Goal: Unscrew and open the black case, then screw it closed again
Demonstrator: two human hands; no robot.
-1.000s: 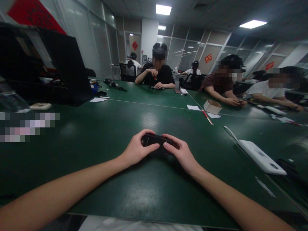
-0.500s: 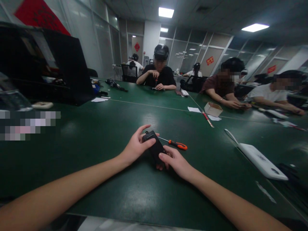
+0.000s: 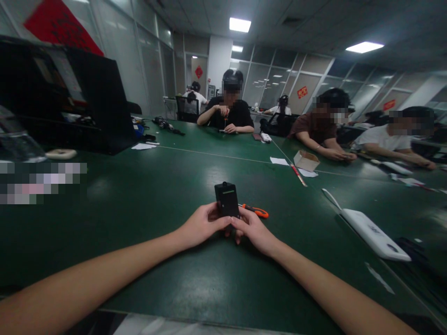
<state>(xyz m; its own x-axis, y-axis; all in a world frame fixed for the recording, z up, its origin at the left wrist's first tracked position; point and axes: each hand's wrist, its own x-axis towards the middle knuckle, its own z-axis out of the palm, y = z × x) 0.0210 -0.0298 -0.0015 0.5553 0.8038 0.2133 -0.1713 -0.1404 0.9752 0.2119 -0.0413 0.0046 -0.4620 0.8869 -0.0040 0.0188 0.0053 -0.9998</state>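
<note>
Glass-partitioned office, shared green table (image 3: pixel 146 195)

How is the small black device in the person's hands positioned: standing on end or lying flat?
Standing on end. The black device rises upright above the table, its lower part pinched between the left hand and right hand.

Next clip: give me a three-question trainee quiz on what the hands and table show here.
1. True or false: both hands grip the black device at its lower end.
2. Which lies just behind the right hand? A) screwdriver B) scissors C) cup
3. Fill in: the device stands ____ on the green table.

Key: 1 true: the left hand and right hand meet at its base. 2 A, the orange-handled screwdriver. 3 upright.
</note>
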